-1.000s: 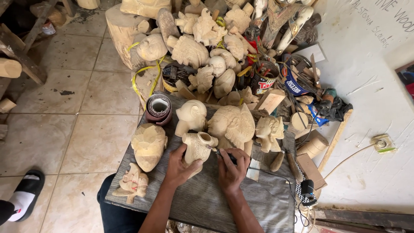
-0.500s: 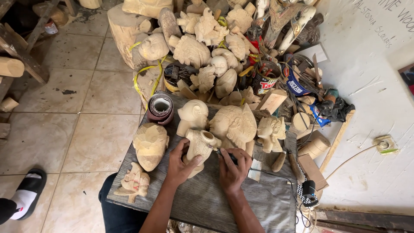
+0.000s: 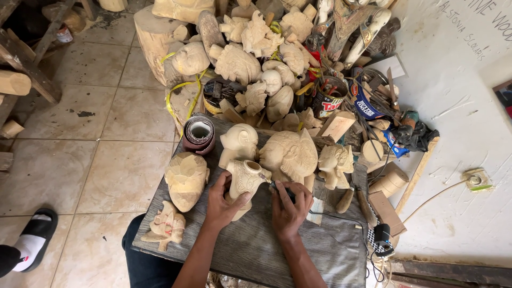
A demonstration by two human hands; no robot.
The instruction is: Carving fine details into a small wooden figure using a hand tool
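A pale wooden carving (image 3: 245,178) with a round hole at its top stands on the dark wooden work board (image 3: 256,245). My left hand (image 3: 224,201) wraps around its lower part and holds it steady. My right hand (image 3: 289,205) grips a thin dark carving tool (image 3: 274,185) whose tip touches the carving's right side. Several other pale carved figures stand around it: a rough mask-shaped block (image 3: 185,178) to the left, a round head (image 3: 238,143) behind, a large winged figure (image 3: 290,154) to the right.
A small flat carving (image 3: 165,226) lies at the board's near left corner. A roll of sandpaper (image 3: 199,133) stands behind. A heap of unfinished carvings (image 3: 250,53), cans (image 3: 329,96) and tools fills the back. A sandalled foot (image 3: 29,242) shows at the left on the tiled floor.
Both hands stay on the carving; the right hand has shifted slightly with the tool against the carving's side. The view has barely moved.
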